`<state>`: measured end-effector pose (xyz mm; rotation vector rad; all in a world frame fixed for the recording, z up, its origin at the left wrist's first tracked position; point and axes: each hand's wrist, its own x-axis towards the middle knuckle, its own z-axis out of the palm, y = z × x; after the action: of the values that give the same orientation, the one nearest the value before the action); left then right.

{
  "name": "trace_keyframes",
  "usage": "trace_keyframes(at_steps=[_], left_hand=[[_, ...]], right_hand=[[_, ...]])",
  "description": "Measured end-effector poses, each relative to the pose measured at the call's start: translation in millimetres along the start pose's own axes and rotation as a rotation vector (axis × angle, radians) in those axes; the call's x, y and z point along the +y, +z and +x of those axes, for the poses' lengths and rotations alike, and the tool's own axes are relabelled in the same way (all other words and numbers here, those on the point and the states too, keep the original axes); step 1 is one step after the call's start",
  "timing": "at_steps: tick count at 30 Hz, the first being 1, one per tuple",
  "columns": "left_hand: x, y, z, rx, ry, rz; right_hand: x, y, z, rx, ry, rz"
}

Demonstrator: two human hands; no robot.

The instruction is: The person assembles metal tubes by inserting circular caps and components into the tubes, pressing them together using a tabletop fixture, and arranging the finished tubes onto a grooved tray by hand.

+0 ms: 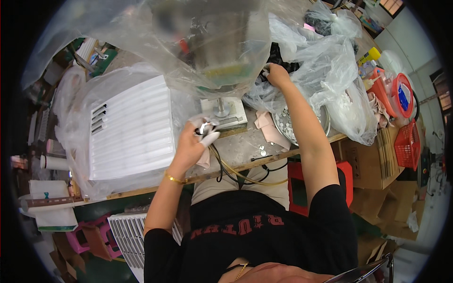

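My left hand [188, 144], with white covers on its fingertips, is closed round a small shiny silver-and-black piece [205, 128]. It is just in front of a press's metal base plate [233, 115], where a metal rod [221, 108] comes down. A see-through plastic sheet [141, 28] drapes over the upper machine and blurs it. My right hand [277, 75] reaches to the far right, its fingers curled at black parts [282, 55] in a see-through plastic bag [316, 61]. What its fingertips grip is too small to make out.
A white ridged tray [132, 137] on the left holds several black pieces [98, 118]. Beneath my right forearm, a round metal tray [326, 126] carries small pale discs. Pink cloth [271, 129] and loose discs [263, 151] lie near the wooden table edge; cables [231, 172] hang below it.
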<state>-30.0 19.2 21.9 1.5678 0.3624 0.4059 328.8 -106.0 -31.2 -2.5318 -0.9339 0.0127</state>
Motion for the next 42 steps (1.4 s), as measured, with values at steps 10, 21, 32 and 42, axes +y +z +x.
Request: trace_keyframes(at_steps=[10,21,32,42], left_hand=[[4.3,37.5,50.6,-0.101,-0.082,0.766],[-14.9,38.1,36.8,-0.113,0.207,0.599],[-12.8,39.0,28.3,-0.113,0.138,0.564],[-11.2,35.3,6.0,0.001,0.117,0.399]], right_hand=[[-2.9,6.5,1.6,0.066,0.112,-0.091],[-36.4,-14.3,-71.9,0.359,-0.227,0.650],[-86.4,-8.6,-141.0,0.117,-0.110,1.199],[-111.3,-24.4,-159.4,0.060,-0.091,0.944]])
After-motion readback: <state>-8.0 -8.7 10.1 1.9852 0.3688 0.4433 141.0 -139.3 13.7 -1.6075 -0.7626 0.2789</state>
